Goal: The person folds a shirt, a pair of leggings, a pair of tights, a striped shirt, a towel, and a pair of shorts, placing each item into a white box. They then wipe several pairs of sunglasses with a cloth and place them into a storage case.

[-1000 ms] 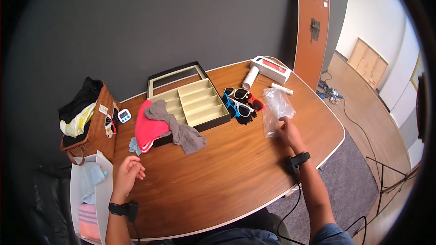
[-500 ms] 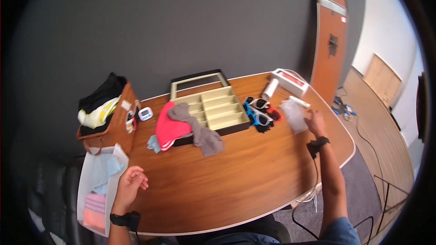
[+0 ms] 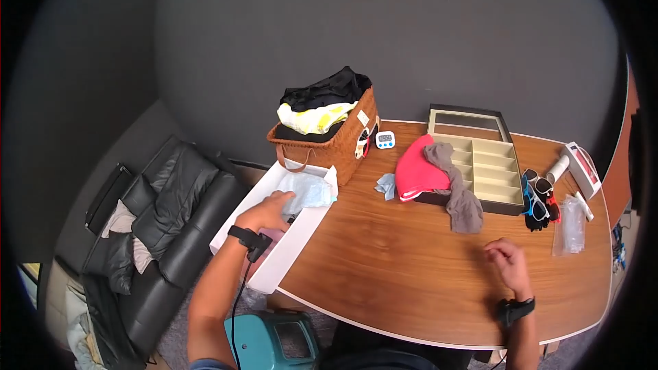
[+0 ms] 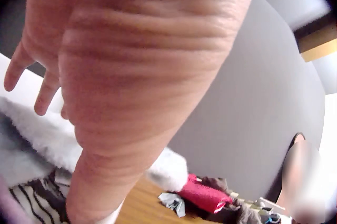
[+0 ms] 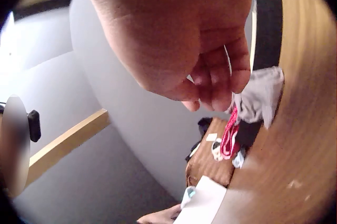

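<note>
My left hand (image 3: 266, 212) reaches into a long white box (image 3: 301, 250) at the table's left edge. Its fingers extend loosely beside a light blue cloth (image 3: 312, 192), and a pink cloth (image 3: 272, 238) shows under the wrist. Up close in the left wrist view, the fingers hang apart with nothing between them. A black-and-white striped fabric (image 4: 39, 200) lies below that hand. Over the table's front right, my right hand (image 3: 509, 266) hovers with loosely bent fingers and holds nothing. The right wrist view shows its palm and relaxed fingers (image 5: 216, 79).
Behind the box stands a brown woven basket (image 3: 349, 154) of clothes, beside a small timer (image 3: 385, 140). A red fabric item (image 3: 419, 171) and grey cloth (image 3: 466, 209) lie over a compartment case (image 3: 497, 173). Several sunglasses (image 3: 538, 207) and a clear plastic bag (image 3: 570, 229) are farther right.
The view has swung left. My right hand has left the plastic bag and drawn back over the table. My left hand has moved from above the table into the white box.
</note>
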A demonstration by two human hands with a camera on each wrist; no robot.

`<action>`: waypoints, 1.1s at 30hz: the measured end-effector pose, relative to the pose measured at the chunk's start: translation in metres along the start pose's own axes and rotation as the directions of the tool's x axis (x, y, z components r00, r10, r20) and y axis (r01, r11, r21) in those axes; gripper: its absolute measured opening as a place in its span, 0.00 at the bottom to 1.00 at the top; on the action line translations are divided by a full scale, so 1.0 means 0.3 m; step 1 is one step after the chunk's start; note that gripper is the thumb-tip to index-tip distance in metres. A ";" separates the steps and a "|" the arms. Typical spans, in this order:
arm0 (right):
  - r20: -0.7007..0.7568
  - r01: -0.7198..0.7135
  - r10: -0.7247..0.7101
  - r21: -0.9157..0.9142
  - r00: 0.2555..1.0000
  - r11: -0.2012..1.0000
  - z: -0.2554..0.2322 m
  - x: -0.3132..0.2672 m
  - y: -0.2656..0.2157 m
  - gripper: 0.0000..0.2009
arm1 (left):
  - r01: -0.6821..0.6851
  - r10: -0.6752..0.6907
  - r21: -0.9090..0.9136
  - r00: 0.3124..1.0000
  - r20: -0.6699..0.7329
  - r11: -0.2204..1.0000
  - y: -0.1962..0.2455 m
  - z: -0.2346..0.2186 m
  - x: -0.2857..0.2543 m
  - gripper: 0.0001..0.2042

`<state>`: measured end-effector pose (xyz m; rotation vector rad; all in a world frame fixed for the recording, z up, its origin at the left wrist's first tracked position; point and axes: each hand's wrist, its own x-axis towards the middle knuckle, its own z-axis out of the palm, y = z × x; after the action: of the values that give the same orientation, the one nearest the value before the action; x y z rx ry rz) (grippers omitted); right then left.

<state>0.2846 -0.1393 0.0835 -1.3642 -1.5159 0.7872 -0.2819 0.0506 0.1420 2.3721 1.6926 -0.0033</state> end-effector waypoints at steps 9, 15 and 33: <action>0.217 -0.298 0.231 0.365 0.948 0.882 0.114 0.018 0.196 0.05 | -0.037 -0.071 -0.179 0.826 -0.559 0.983 -0.003 0.000 0.102 0.09; 0.256 -0.302 0.223 0.333 0.941 0.893 0.129 0.026 0.201 0.05 | -0.465 -0.166 -0.690 0.751 -0.639 0.555 0.285 -0.362 0.091 0.14; 0.301 -0.311 0.200 0.385 0.932 0.869 0.118 0.022 0.221 0.07 | -0.101 0.226 -0.769 0.972 0.058 0.631 0.883 -0.222 0.481 0.18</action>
<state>0.2780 -0.1168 0.0117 -1.1721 -1.2521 1.4220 0.0051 0.1159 0.2359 1.7836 1.0666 0.4654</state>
